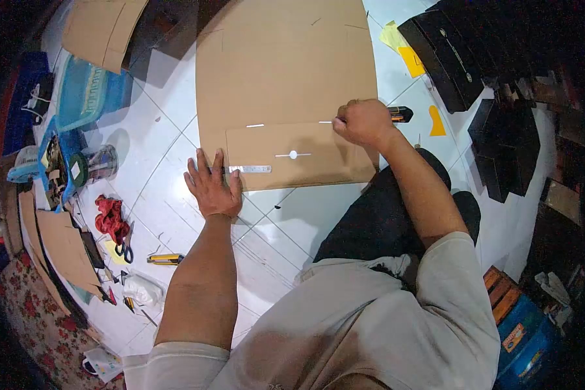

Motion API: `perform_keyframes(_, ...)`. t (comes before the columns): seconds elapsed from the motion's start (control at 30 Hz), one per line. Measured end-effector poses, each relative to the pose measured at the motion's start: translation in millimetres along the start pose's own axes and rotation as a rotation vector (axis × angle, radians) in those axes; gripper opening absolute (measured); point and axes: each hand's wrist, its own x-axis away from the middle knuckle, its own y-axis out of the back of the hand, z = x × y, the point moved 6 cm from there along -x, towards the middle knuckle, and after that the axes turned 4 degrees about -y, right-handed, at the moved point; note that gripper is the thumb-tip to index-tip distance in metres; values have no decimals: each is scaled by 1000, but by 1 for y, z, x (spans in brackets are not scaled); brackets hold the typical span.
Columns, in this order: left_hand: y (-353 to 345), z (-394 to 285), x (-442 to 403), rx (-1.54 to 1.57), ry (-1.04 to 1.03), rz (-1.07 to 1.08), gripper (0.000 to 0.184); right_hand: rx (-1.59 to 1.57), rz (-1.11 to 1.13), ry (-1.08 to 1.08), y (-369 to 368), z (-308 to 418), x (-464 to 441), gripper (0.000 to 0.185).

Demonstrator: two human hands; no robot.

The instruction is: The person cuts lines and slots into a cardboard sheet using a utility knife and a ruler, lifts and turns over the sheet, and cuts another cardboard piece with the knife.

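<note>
A large brown cardboard sheet (283, 71) lies on the tiled floor, with thin white slits and a small round hole near its lower edge. My left hand (213, 184) rests on its lower left corner, fingers spread flat. A metal ruler (252, 169) sticks out to the right from under that hand. My right hand (365, 122) is closed in a fist at the right end of the upper slit. Just right of the fist a black and orange tool (400, 114), like a cutter, shows; whether the fist grips it, I cannot tell.
On the left are a yellow cutter (166, 259), scissors (125, 251), a red cloth (112, 220), a jar (101, 162) and a blue basket (84, 91). Black boxes (442, 58) and yellow paper pieces (437, 121) lie on the right. A blue container (523, 338) stands lower right.
</note>
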Motion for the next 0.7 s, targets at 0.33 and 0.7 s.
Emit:
perform_keyframes(0.33,-3,3,0,-22,39,33,67,-285,-20,-273,2,-30,1,50)
perform_keyframes(0.7,2,-1,-1,11,27,43,66,-678,-313,-822,-30,-131,8,75)
